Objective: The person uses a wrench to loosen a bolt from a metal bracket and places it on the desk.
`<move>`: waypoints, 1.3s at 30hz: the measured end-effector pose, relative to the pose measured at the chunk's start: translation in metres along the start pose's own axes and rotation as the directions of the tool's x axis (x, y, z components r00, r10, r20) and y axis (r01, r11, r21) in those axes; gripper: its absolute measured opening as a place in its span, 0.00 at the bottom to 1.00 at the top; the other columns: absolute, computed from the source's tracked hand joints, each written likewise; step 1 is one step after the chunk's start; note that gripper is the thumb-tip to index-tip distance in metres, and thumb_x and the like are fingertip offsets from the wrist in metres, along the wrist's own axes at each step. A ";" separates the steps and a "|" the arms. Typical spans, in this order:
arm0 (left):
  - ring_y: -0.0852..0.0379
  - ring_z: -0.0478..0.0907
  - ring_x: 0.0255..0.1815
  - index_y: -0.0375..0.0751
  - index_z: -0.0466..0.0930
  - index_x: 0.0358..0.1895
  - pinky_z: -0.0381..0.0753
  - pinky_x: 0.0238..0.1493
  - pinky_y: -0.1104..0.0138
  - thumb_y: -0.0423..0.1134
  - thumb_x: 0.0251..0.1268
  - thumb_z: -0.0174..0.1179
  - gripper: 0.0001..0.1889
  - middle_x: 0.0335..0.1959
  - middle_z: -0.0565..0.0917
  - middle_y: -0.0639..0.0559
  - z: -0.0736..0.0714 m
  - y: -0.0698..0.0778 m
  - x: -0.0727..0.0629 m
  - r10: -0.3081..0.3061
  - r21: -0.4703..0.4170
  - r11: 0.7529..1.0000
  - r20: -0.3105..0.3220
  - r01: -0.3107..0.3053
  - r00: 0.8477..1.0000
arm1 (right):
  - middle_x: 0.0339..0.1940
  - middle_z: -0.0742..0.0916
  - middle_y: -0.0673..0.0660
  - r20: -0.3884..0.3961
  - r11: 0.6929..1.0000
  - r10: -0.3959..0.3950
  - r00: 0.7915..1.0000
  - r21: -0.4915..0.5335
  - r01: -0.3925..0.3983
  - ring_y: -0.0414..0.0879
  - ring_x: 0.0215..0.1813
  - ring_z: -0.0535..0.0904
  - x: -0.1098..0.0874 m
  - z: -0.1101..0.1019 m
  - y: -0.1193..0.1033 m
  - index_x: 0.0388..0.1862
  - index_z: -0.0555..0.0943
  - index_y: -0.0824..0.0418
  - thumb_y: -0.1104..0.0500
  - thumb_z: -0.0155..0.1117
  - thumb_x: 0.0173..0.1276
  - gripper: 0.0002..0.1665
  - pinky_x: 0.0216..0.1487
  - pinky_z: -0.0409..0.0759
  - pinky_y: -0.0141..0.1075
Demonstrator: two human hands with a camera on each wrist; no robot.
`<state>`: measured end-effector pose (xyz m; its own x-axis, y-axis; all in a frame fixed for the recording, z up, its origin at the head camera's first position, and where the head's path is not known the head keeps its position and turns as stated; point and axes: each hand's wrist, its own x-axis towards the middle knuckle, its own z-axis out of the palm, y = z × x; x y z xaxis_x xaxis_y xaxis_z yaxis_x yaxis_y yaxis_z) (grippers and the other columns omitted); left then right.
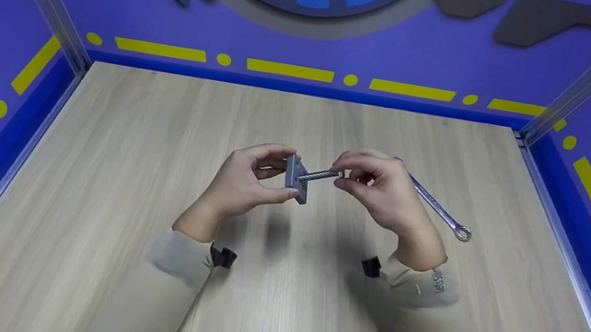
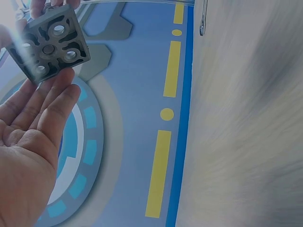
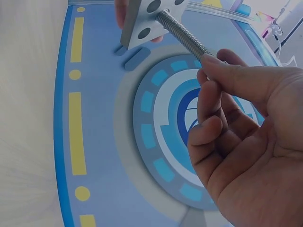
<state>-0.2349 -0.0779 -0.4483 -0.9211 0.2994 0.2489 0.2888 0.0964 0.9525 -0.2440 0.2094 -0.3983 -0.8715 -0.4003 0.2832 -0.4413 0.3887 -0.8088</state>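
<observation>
My left hand (image 1: 241, 181) grips a grey square metal plate (image 1: 291, 171) by its edges, thumb below and fingers above. From the plate's middle a threaded rod (image 3: 182, 34) sticks out toward the right. My right hand (image 1: 382, 190) pinches the far end of this rod between thumb and fingers, and the fingertips hide that end. Several round holes surround the centre of the plate, whose recessed, ribbed back (image 2: 61, 47) faces the left wrist camera. Both pieces are held up over the table, the rod tilted slightly upward to the right in the head view.
A combination wrench (image 1: 437, 205) lies on the wooden table (image 1: 120, 159) just beyond and right of my right hand, which covers part of its upper end. Blue panels with yellow marks (image 1: 290, 70) wall the table at the back and both sides.
</observation>
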 end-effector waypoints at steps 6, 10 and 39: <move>0.45 0.89 0.70 0.33 0.83 0.73 0.89 0.75 0.66 0.32 0.60 0.86 0.36 0.66 0.90 0.42 0.002 0.000 0.000 0.008 0.001 1.000 -0.001 -0.008 1.000 | 0.41 0.95 0.56 0.012 0.981 0.193 0.981 0.016 -0.193 0.45 0.32 0.85 0.002 0.002 0.002 0.56 0.93 0.60 0.50 0.70 0.86 0.16 0.34 0.84 0.32; 0.46 0.89 0.71 0.33 0.83 0.73 0.87 0.76 0.67 0.32 0.59 0.86 0.37 0.66 0.90 0.42 0.004 -0.001 0.001 0.006 0.016 1.000 0.005 -0.006 1.000 | 0.22 0.88 0.53 0.027 0.951 0.307 0.951 0.024 -0.308 0.44 0.21 0.80 0.004 0.006 0.003 0.33 0.91 0.62 0.38 0.61 0.90 0.34 0.26 0.82 0.32; 0.45 0.90 0.69 0.30 0.81 0.75 0.90 0.74 0.66 0.30 0.62 0.84 0.37 0.68 0.90 0.41 -0.001 -0.006 0.002 -0.044 -0.012 0.999 -0.001 0.044 0.999 | 0.55 0.93 0.56 0.023 0.999 0.052 0.998 0.013 -0.052 0.44 0.39 0.83 0.002 0.000 0.004 0.56 0.96 0.57 0.67 0.81 0.72 0.16 0.39 0.80 0.27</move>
<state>-0.2386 -0.0792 -0.4531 -0.9330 0.2943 0.2070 0.2448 0.0977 0.9646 -0.2471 0.2104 -0.4008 -0.8881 -0.3986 0.2287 -0.3923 0.3982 -0.8292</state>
